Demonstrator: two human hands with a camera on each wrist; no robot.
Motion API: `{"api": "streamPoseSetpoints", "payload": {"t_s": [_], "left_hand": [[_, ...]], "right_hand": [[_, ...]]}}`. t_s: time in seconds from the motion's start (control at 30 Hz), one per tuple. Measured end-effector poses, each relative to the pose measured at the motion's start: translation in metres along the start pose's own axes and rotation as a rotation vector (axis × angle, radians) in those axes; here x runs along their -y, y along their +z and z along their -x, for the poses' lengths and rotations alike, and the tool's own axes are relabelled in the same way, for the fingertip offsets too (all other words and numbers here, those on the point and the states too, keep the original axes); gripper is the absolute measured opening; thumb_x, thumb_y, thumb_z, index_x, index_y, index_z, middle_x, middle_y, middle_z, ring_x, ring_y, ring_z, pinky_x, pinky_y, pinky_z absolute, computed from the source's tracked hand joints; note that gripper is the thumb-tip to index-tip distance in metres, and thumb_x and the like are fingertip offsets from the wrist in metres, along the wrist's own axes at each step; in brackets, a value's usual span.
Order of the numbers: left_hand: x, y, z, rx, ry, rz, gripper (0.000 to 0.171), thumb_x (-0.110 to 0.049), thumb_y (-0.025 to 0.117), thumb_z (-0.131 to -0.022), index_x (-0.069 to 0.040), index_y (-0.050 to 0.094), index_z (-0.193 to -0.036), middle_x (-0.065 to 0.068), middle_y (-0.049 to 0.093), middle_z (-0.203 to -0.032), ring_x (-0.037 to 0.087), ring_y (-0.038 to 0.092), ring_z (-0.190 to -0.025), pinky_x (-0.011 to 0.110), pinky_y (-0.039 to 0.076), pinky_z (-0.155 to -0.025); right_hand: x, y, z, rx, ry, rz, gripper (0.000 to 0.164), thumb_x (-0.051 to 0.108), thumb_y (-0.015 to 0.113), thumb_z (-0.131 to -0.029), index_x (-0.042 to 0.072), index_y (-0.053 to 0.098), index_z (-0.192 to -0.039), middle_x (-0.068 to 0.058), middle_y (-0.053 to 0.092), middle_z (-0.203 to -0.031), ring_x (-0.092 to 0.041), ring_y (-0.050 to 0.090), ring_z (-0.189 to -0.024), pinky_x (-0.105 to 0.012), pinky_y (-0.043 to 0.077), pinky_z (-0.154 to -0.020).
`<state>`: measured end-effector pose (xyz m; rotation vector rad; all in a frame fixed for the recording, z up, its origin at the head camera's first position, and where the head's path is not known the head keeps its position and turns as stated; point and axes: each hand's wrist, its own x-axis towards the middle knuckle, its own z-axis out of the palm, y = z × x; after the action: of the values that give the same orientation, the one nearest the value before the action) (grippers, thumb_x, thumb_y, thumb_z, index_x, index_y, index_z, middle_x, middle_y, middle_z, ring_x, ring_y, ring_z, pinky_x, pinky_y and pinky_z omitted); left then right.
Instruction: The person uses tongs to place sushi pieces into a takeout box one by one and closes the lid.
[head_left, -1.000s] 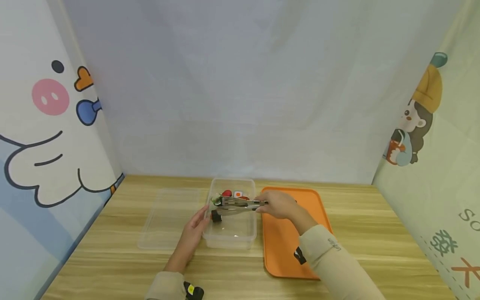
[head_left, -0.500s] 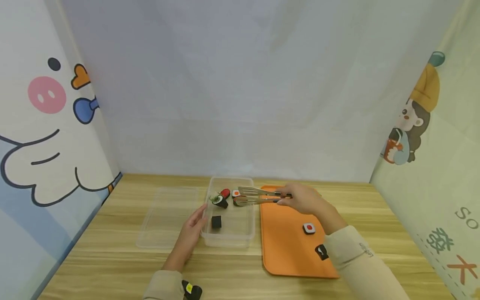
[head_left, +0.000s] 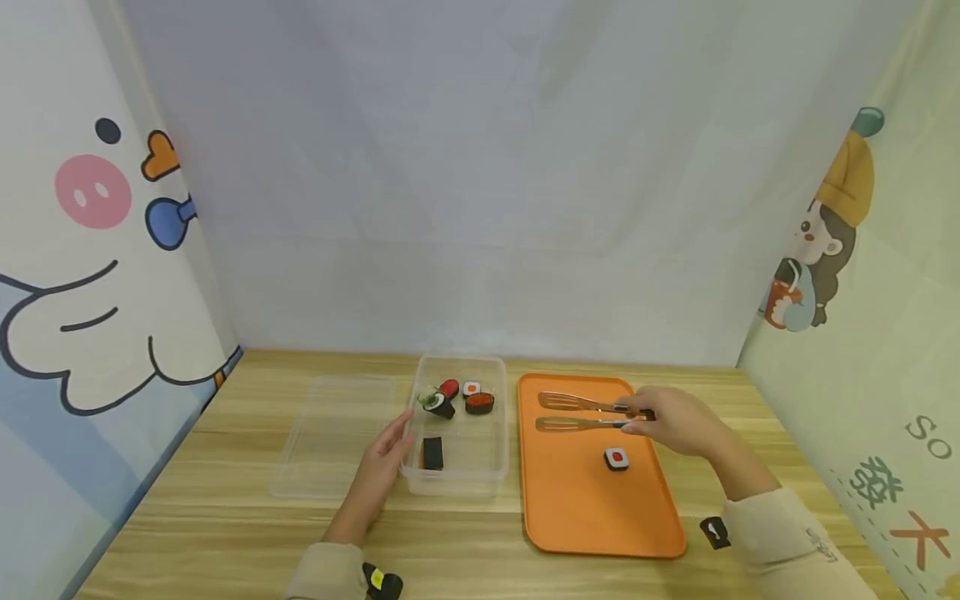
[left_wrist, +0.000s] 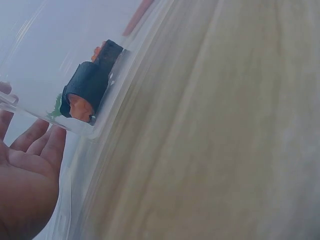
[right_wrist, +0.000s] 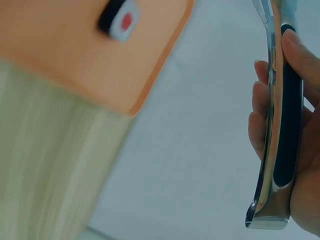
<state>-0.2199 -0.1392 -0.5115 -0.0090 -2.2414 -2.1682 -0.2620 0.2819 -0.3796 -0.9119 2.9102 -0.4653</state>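
Gripped in right hand [head_left: 678,421]: slotted tongs [head_left: 573,403], spread. Near fingers: maki roll [head_left: 617,458]. Touching extended fingers of left hand [head_left: 381,458]: clear container [head_left: 456,485].

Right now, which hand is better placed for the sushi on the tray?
Probably the right hand: it holds spread tongs over the orange tray, near the sushi piece, while the left hand is at the clear container.

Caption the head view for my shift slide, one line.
Tongs in the right hand spread over an orange tray with one sushi piece; left hand touching a clear box holding five more.
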Motion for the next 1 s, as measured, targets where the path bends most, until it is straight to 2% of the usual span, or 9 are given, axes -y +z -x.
{"api": "streamPoseSetpoints", "payload": {"t_s": [0.23, 0.4, 0.57, 0.73, 0.87, 1.0], "left_hand": [[0.001, 0.0, 0.002, 0.006, 0.005, -0.002, 0.048, -0.018, 0.048, -0.104, -0.008, 0.038, -0.15, 0.015, 0.026, -0.156, 0.031, 0.022, -0.143, 0.044, 0.02, -0.115], [0.001, 0.0, 0.001, 0.002, 0.007, 0.001, 0.047, -0.018, 0.047, -0.104, -0.007, 0.039, -0.149, 0.016, 0.026, -0.156, 0.03, 0.022, -0.143, 0.044, 0.02, -0.115], [0.003, 0.001, -0.002, -0.006, 0.009, 0.002, 0.046, -0.013, 0.047, -0.104, -0.006, 0.04, -0.148, 0.017, 0.027, -0.155, 0.032, 0.023, -0.143, 0.044, 0.021, -0.115], [0.003, 0.002, -0.002, -0.009, 0.013, -0.002, 0.046, -0.011, 0.048, -0.103, -0.005, 0.041, -0.148, 0.019, 0.027, -0.154, 0.033, 0.024, -0.142, 0.045, 0.021, -0.115], [0.003, 0.001, -0.002, -0.01, 0.014, 0.003, 0.046, -0.012, 0.047, -0.103, -0.006, 0.04, -0.148, 0.018, 0.027, -0.155, 0.032, 0.023, -0.142, 0.044, 0.021, -0.115], [0.002, 0.001, -0.001, -0.011, 0.011, 0.013, 0.046, -0.012, 0.047, -0.104, -0.005, 0.04, -0.148, 0.018, 0.027, -0.155, 0.031, 0.022, -0.143, 0.043, 0.02, -0.115]], "right_hand": [[-0.031, 0.007, 0.035, 0.025, 0.039, -0.007, 0.04, 0.02, 0.073, -0.088, -0.003, 0.067, -0.12, 0.006, 0.062, -0.091, -0.005, 0.046, -0.066, -0.027, 0.039, -0.056], [-0.048, 0.008, 0.051, 0.046, 0.052, -0.036, 0.041, 0.021, 0.073, -0.087, -0.003, 0.066, -0.12, 0.008, 0.061, -0.09, -0.003, 0.044, -0.065, -0.026, 0.039, -0.054], [-0.062, 0.007, 0.061, 0.077, 0.062, -0.039, 0.042, 0.024, 0.073, -0.087, -0.004, 0.066, -0.119, 0.006, 0.061, -0.09, -0.004, 0.043, -0.063, -0.027, 0.039, -0.053], [-0.074, 0.012, 0.067, 0.106, 0.084, -0.026, 0.044, 0.024, 0.072, -0.088, -0.005, 0.065, -0.119, -0.001, 0.064, -0.096, -0.005, 0.051, -0.07, -0.029, 0.044, -0.058], [-0.079, 0.015, 0.068, 0.107, 0.078, -0.04, 0.043, 0.025, 0.072, -0.088, -0.005, 0.066, -0.118, -0.002, 0.064, -0.097, -0.004, 0.049, -0.071, -0.029, 0.044, -0.059], [-0.081, 0.018, 0.067, 0.088, 0.048, -0.031, 0.043, 0.026, 0.071, -0.089, -0.006, 0.066, -0.117, 0.001, 0.064, -0.096, -0.004, 0.052, -0.073, -0.03, 0.046, -0.06]]}}
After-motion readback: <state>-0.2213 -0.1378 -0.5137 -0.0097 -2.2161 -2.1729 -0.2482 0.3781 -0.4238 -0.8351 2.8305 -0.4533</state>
